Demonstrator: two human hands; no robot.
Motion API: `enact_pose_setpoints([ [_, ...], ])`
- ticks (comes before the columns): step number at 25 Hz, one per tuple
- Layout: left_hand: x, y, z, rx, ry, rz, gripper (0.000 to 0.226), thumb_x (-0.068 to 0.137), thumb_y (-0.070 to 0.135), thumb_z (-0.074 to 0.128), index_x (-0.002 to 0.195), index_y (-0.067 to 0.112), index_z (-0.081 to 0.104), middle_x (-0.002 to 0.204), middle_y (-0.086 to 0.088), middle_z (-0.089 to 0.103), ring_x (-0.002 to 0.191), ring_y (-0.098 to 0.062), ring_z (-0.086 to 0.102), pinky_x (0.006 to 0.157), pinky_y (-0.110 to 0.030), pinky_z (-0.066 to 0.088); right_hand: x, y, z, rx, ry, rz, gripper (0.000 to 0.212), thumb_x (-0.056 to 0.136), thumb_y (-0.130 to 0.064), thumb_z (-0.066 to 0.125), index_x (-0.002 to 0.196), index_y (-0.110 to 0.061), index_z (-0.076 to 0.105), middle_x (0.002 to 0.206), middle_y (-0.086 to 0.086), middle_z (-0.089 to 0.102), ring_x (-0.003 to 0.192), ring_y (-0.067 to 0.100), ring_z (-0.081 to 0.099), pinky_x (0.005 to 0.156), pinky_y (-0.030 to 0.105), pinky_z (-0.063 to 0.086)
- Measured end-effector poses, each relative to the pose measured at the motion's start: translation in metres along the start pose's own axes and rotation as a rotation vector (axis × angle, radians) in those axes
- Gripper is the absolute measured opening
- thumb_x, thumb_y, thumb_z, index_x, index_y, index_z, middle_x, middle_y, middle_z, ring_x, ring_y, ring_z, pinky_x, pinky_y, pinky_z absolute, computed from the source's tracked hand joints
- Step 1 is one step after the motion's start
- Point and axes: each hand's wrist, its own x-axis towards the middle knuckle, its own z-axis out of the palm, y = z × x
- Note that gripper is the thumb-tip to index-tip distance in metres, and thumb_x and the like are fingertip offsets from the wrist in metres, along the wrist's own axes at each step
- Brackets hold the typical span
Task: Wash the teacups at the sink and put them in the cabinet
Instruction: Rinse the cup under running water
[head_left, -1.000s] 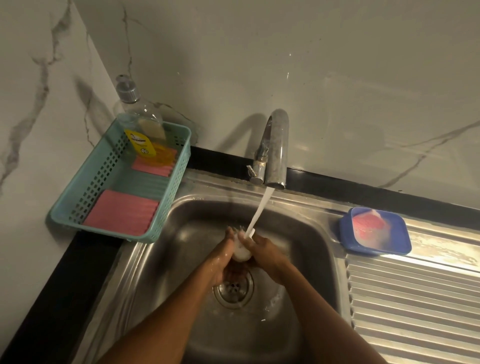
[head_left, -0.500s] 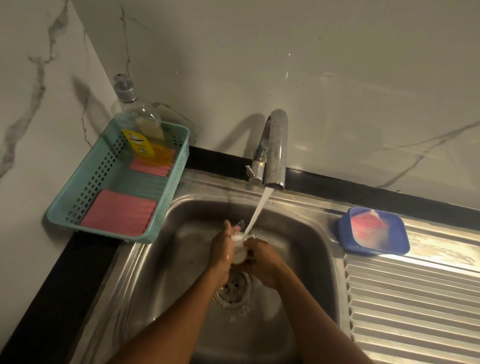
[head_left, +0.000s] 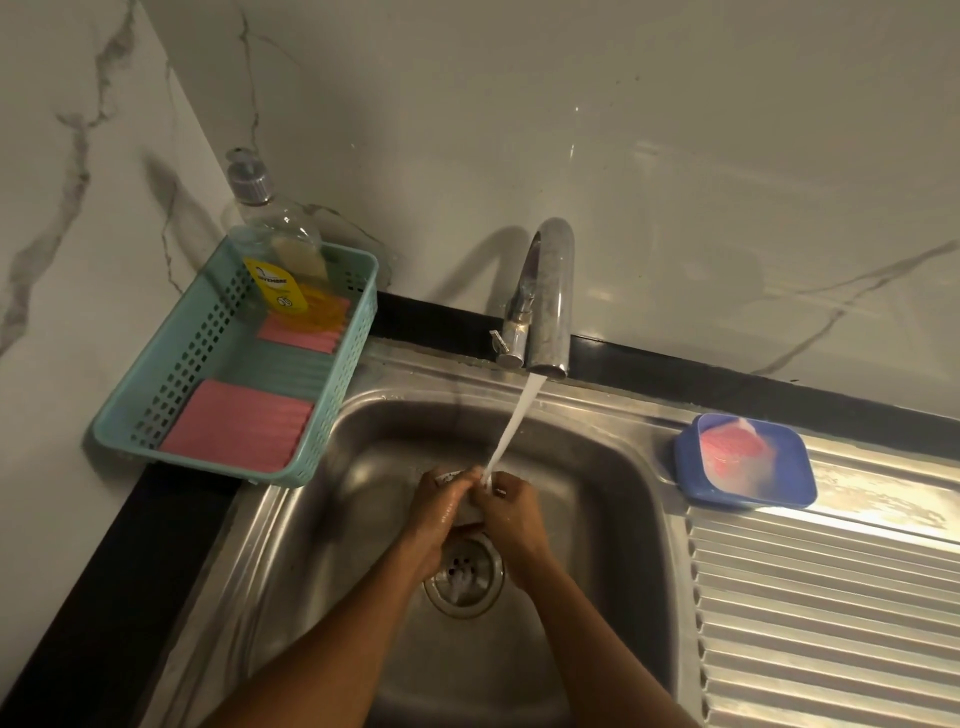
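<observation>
Both hands meet over the middle of the sink (head_left: 597, 525), and a small white teacup (head_left: 469, 512) is clasped between them. The left hand (head_left: 439, 514) curls round the cup's left side, the right hand (head_left: 514, 522) wraps its right side, and the fingertips of the two nearly touch on top. Water (head_left: 514, 421) runs from the tap (head_left: 545, 291) beyond the hands and lands on the fingers, right where they meet over the cup. Just below the hands, toward the person, lies the drain (head_left: 464, 577). Up and to the left of the left hand, a teal basket (head_left: 335, 395) holds a soap bottle (head_left: 280, 249) and pink sponges (head_left: 236, 423). To the right of the right hand, well apart, a blue tub (head_left: 745, 470) stands at the top of the ribbed draining board (head_left: 831, 597)
</observation>
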Motion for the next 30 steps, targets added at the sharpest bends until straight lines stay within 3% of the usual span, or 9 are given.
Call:
enact_pose_setpoints([
  [4,-0.001,-0.005,-0.001,-0.146,-0.044,-0.103,0.033,0.097,0.038,0.057,0.109,0.014,0.076,0.103,-0.013,0.076,0.096,-0.029,0.071,0.075,-0.041,0.060,0.007,-0.003,-0.002,-0.082,-0.039,0.037,0.036,0.102,-0.039,0.054,0.097,-0.008,0.070,0.094,0.007,0.074,0.087,0.019,0.071,0.071,0.026,0.058],
  [8,-0.001,0.000,0.008,-0.154,0.004,-0.085,0.036,0.095,0.041,0.054,0.110,0.016,0.075,0.103,-0.013,0.076,0.091,-0.028,0.071,0.073,-0.040,0.061,0.011,-0.012,-0.004,0.089,0.050,0.190,0.022,0.092,-0.027,0.069,0.082,-0.007,0.070,0.087,0.013,0.075,0.083,0.029,0.074,0.074,0.042,0.064],
  [10,0.002,0.004,0.008,-0.113,0.035,-0.029,0.033,0.092,0.036,0.056,0.118,0.025,0.073,0.107,-0.009,0.076,0.097,-0.029,0.071,0.084,-0.045,0.060,0.008,-0.014,-0.011,0.139,0.038,0.205,0.019,0.086,-0.021,0.074,0.095,-0.006,0.067,0.095,0.016,0.073,0.086,0.029,0.074,0.073,0.038,0.063],
  [14,0.000,0.011,0.007,-0.005,0.022,0.081,0.027,0.095,0.017,0.060,0.114,0.027,0.076,0.113,0.001,0.075,0.105,-0.019,0.068,0.083,-0.036,0.059,0.000,-0.013,-0.022,-0.067,-0.278,0.041,0.064,0.075,-0.015,0.083,0.128,-0.020,0.048,0.119,0.004,0.062,0.108,0.022,0.065,0.081,0.026,0.060],
  [16,-0.001,0.011,0.008,-0.042,-0.060,0.089,0.028,0.092,0.031,0.067,0.118,0.025,0.075,0.119,0.003,0.074,0.116,-0.018,0.066,0.101,-0.040,0.053,0.000,-0.012,-0.015,-0.257,-0.182,-0.076,0.063,0.077,-0.019,0.086,0.131,-0.023,0.052,0.112,-0.006,0.063,0.108,0.015,0.065,0.073,0.010,0.050],
  [18,-0.005,0.011,0.006,-0.068,-0.074,0.056,0.034,0.094,0.047,0.064,0.117,0.025,0.074,0.117,0.001,0.075,0.114,-0.019,0.067,0.103,-0.041,0.049,0.004,-0.008,-0.009,-0.344,-0.035,-0.148,0.058,0.075,-0.027,0.088,0.124,-0.025,0.058,0.107,-0.011,0.066,0.103,0.010,0.066,0.070,0.006,0.045],
  [22,-0.006,0.006,-0.012,0.017,-0.039,0.071,0.052,0.102,0.057,0.040,0.142,0.028,0.056,0.147,0.002,0.055,0.133,-0.018,0.051,0.111,-0.039,0.041,0.012,0.012,0.008,-0.384,0.141,-0.139,0.051,0.079,-0.024,0.084,0.119,-0.030,0.053,0.117,-0.008,0.062,0.108,0.013,0.062,0.082,0.026,0.056],
  [27,-0.010,0.003,-0.021,0.043,-0.040,0.086,0.055,0.106,0.051,0.033,0.146,0.018,0.051,0.143,0.005,0.056,0.121,-0.006,0.051,0.100,-0.027,0.041,0.018,0.022,0.027,-0.362,0.231,-0.053,0.049,0.082,-0.029,0.078,0.125,-0.028,0.054,0.120,-0.002,0.063,0.107,0.018,0.064,0.088,0.038,0.059],
  [30,-0.013,0.003,-0.018,0.040,-0.050,0.064,0.043,0.108,0.045,0.032,0.120,0.020,0.064,0.098,0.017,0.072,0.083,0.006,0.066,0.067,-0.014,0.051,0.022,0.020,0.028,-0.310,0.199,-0.002,0.055,0.081,-0.021,0.081,0.128,-0.027,0.052,0.118,-0.006,0.062,0.108,0.016,0.063,0.088,0.030,0.055],
])
